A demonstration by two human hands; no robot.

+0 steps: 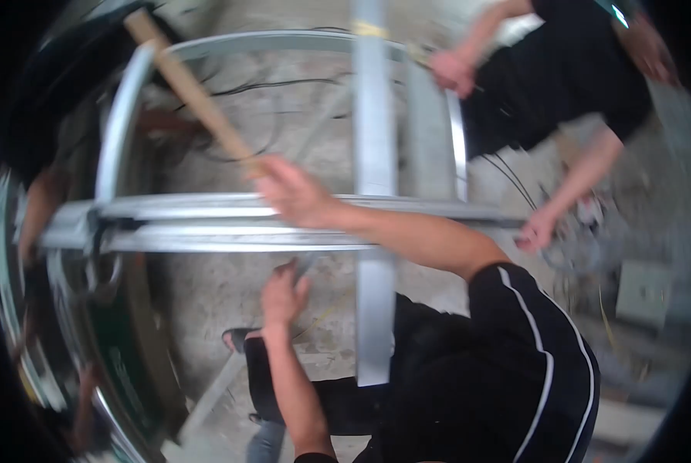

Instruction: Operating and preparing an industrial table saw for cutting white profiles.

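Note:
A long wooden stick (199,96) slants up and to the left from my right hand (295,193), which is closed around its near end. That hand is above a pair of silvery metal rails (230,210) running across the view, and it is blurred by motion. Just below the rails is my left hand (282,297), fingers curled and thumb out, beside a small grey piece (304,267) too blurred to name. A wide flat metal bar (374,139) crosses the rails lengthwise, passing under my right forearm. Behind the rails rises a curved metal frame (118,131).
At the right, a co-worker in black has one hand (453,71) at the frame's far corner and the other hand (537,230) by the rails' right end. Another person's arm (43,208) reaches in at the left. Black cables (276,83) lie on the concrete floor; a green box (118,347) stands lower left.

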